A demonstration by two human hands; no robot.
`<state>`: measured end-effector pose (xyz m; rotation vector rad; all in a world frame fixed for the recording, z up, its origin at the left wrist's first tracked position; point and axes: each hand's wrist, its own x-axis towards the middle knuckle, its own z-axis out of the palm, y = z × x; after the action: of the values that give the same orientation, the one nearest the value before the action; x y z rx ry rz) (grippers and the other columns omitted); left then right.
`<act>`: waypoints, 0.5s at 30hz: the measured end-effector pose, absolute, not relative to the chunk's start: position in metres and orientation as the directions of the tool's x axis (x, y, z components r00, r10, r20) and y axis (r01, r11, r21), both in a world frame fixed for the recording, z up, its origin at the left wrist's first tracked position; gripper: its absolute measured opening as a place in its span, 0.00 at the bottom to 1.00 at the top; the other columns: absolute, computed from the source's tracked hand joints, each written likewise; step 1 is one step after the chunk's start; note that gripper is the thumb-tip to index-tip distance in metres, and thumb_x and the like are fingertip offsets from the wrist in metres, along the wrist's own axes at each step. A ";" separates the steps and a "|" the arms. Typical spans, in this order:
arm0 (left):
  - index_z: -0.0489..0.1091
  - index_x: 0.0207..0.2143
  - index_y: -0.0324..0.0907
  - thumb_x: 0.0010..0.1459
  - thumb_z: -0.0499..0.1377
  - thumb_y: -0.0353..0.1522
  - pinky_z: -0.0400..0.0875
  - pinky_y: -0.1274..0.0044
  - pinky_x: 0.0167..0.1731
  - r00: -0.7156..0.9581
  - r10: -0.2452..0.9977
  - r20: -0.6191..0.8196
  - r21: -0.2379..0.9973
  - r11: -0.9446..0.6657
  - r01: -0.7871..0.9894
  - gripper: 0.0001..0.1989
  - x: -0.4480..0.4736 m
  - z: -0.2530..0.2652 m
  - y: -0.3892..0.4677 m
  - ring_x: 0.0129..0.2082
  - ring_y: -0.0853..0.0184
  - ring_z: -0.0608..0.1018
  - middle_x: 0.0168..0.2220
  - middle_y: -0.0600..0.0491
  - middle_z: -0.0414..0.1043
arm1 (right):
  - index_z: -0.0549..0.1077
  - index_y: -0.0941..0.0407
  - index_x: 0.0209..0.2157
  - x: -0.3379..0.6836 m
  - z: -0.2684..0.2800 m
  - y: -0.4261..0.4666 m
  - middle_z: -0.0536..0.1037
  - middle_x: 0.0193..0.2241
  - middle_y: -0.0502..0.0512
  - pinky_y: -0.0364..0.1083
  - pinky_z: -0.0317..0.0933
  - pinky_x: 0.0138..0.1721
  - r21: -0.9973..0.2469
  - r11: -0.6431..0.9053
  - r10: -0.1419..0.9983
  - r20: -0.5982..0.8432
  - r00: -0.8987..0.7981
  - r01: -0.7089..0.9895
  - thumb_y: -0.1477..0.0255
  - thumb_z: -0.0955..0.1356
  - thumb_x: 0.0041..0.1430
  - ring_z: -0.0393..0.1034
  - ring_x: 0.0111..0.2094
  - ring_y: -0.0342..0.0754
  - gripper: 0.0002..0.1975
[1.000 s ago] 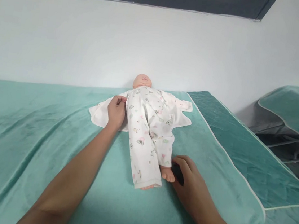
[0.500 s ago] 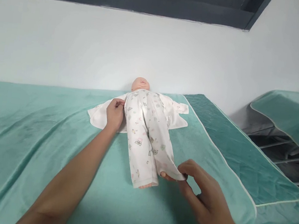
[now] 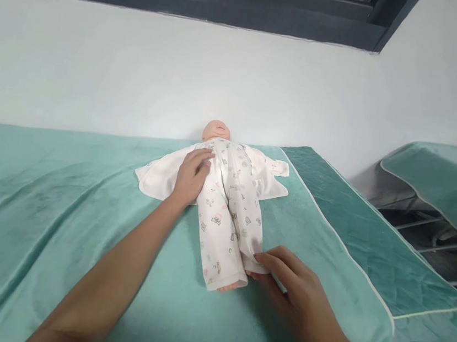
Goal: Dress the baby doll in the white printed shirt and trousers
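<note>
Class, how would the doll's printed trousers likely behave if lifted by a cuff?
The printed trousers would probably flop rather than hold shape, since they wrinkle softly. They're likely light, as they look thin. Pulling far might tug the doll too, because its toes show at the cuffs.

Dk-teal quilted bed cover (image 3: pixel 351 219) at 3–4 o'clock; lt-teal pale-piped plush blanket (image 3: pixel 63 189) over it, creased approx 8 o'clock. On blanket: baby doll (image 3: pixel 217 130), face-up, head nr 12, feet approx 5–6, in wht printed top (image 3: pixel 158 179) + pants (image 3: pixel 221 231).
</note>
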<state>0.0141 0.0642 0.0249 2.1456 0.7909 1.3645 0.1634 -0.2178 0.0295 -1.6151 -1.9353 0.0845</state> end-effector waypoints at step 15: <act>0.67 0.58 0.45 0.67 0.48 0.40 0.53 0.67 0.67 0.487 0.702 0.519 0.679 -0.685 0.265 0.21 0.016 0.032 0.078 0.66 0.65 0.62 0.65 0.52 0.63 | 0.69 0.54 0.29 0.219 0.058 -0.152 0.72 0.28 0.51 0.46 0.58 0.32 -0.723 0.117 0.973 0.220 0.067 0.681 0.62 0.59 0.69 0.66 0.30 0.46 0.17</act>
<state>0.0157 0.0783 0.0316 2.2154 0.7960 1.1126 0.2187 -0.1519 0.0584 -1.6297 -1.6802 0.5173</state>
